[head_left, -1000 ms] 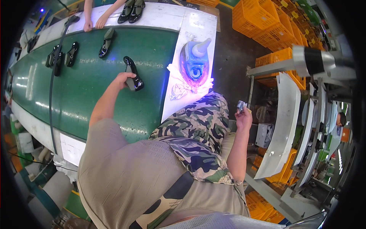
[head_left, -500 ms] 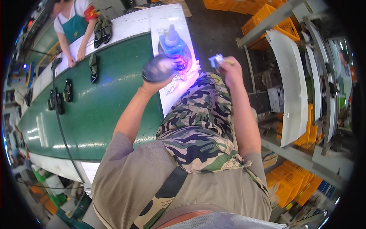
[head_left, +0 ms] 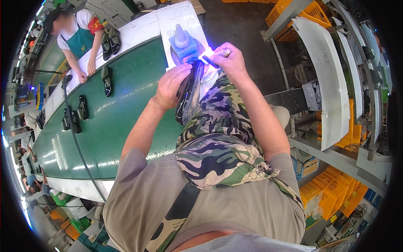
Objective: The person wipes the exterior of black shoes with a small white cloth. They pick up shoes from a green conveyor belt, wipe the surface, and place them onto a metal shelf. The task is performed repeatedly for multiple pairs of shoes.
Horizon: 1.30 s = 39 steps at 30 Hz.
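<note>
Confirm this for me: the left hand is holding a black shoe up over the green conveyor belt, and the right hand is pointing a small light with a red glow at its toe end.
One detail is wrong: the glow is blue-violet, not red. The head view shows the left hand gripping the black shoe above the green conveyor belt, while the right hand aims the small light at the shoe's far end.

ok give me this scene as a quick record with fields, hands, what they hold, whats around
left hand: grips a dark shoe, sole turned up
right hand: holds a small lit torch at the shoe's toe end
light: blue-violet glow where torch meets shoe
behind shoe: blue bottle with cone tip on a white board
belt: green conveyor carrying more dark shoes
other person: teal apron, hands on the belt edge
</note>
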Available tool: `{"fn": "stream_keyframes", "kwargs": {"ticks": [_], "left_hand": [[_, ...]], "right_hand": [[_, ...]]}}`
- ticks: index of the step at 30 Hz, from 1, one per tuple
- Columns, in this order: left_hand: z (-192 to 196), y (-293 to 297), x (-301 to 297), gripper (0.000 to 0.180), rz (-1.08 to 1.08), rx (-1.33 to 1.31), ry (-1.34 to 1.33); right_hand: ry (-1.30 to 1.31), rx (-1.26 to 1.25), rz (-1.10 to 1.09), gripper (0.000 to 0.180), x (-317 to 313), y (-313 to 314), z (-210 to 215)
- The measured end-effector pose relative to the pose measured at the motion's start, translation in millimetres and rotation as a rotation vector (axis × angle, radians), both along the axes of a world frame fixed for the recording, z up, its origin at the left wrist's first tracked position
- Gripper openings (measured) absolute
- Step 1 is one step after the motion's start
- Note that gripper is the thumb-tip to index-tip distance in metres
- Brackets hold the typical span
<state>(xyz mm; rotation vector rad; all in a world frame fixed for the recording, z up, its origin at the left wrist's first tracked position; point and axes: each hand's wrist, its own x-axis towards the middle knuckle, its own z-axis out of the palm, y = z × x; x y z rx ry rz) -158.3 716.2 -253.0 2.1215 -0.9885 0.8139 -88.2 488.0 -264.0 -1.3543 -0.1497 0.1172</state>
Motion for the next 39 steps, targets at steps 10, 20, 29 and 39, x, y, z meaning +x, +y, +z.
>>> {"fn": "stream_keyframes", "kwargs": {"ticks": [10, 20, 29, 39], "left_hand": [[-4.1, -17.5, 4.1, 0.047, 0.105, 0.066, 0.082], [7.8, -42.2, 9.2, 0.056, 0.161, 0.178, 0.351], [39.4, -53.7, 15.5, 0.049, 0.053, 0.36, 0.948], [38.7, -44.7, 22.2, 0.059, -0.227, 0.224, 1.241]], "right_hand": [[0.183, 0.273, 0.156, 0.021, -30.2, -11.4, 20.2], [-0.072, -0.119, 0.111, 0.02, -38.5, -40.3, 67.2], [-0.286, -0.225, -0.014, 0.02, -36.7, -56.3, 78.2], [-0.481, -0.376, -0.097, 0.024, -28.1, -58.6, 72.0]]}}
